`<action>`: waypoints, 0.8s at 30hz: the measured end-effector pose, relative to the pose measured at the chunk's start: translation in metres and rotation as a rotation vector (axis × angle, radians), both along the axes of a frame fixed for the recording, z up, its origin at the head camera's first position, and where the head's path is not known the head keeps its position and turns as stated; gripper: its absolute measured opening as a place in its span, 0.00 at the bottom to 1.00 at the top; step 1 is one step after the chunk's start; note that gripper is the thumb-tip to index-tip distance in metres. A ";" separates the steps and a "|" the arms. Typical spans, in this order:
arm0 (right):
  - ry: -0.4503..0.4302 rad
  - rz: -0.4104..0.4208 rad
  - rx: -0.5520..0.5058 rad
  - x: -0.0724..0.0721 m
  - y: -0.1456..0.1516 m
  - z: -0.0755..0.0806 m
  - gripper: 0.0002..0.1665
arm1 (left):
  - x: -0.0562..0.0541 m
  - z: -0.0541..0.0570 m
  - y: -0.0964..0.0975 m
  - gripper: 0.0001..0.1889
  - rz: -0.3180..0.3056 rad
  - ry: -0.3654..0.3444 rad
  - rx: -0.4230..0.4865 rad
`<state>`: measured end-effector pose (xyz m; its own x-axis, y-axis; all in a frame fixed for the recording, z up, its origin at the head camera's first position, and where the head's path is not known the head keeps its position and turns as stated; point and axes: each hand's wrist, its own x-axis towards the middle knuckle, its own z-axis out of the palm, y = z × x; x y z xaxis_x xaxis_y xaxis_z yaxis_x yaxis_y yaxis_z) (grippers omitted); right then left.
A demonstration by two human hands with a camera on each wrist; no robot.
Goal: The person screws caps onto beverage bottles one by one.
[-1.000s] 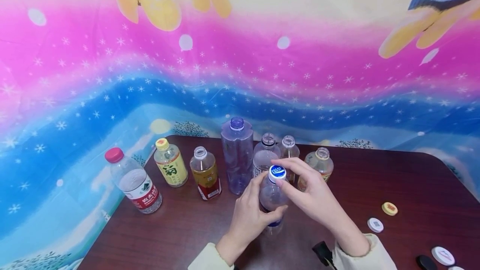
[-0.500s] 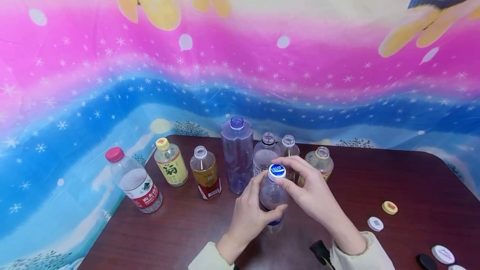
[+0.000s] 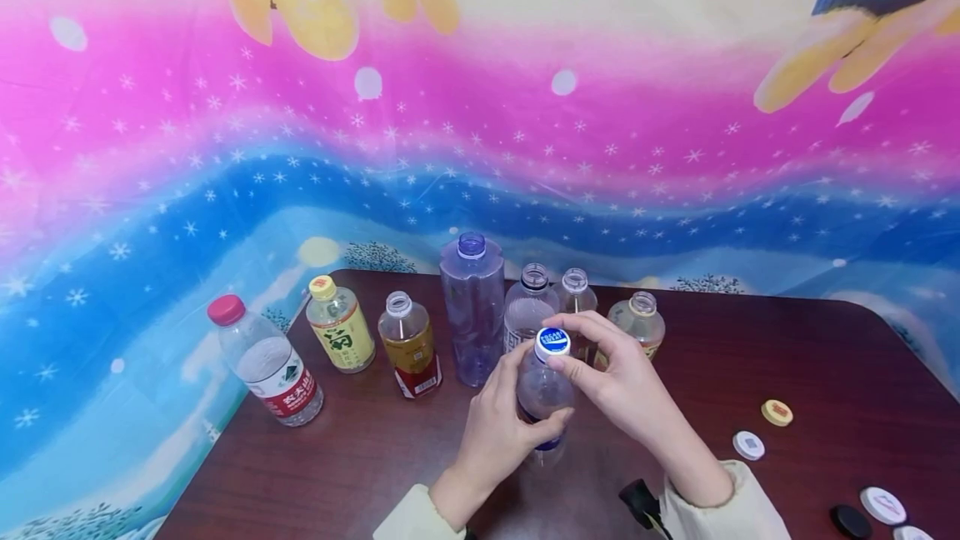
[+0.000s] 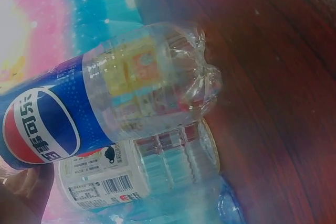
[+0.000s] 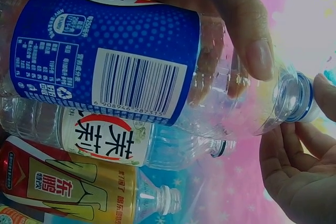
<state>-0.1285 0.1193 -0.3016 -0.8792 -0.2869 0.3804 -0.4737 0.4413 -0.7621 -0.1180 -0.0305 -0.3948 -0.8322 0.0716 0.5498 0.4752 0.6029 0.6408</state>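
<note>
My left hand (image 3: pixel 498 423) grips a clear plastic bottle (image 3: pixel 542 390) round its body, above the middle of the table's front part. Its blue Pepsi label (image 4: pixel 42 124) shows in the left wrist view, and a barcode side (image 5: pixel 142 82) in the right wrist view. On the bottle's neck is a white cap (image 3: pixel 553 342) with a blue printed top. The thumb and forefinger of my right hand (image 3: pixel 626 382) pinch this cap from the side. Whether the bottle's base touches the table cannot be told.
Behind stand uncapped bottles, including a tall purple one (image 3: pixel 472 315) and a gold-red one (image 3: pixel 410 348). Capped at left are a yellow-labelled bottle (image 3: pixel 341 327) and a red-capped one (image 3: pixel 270 365). Several loose caps lie right, among them a yellow cap (image 3: pixel 777 412) and a black cap (image 3: pixel 851 521).
Both hands keep their hold on the bottle and its cap. The print on the cap appears slightly turned. The head view has shifted a little.
</note>
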 end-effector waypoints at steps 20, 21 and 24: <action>0.075 0.039 -0.181 0.003 -0.007 -0.016 0.18 | 0.012 0.012 0.003 0.45 -0.036 -0.341 0.178; 0.082 0.037 -0.179 0.003 -0.007 -0.016 0.19 | 0.012 0.012 0.003 0.45 -0.030 -0.340 0.173; 0.087 0.029 -0.176 0.005 -0.007 -0.016 0.19 | 0.012 0.011 0.006 0.46 -0.005 -0.337 0.191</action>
<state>-0.1240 0.1127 -0.3176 -0.8331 -0.2336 0.5014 -0.5519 0.2904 -0.7817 -0.1056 -0.0243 -0.3843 -0.9685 -0.0008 0.2491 0.2213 0.4558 0.8621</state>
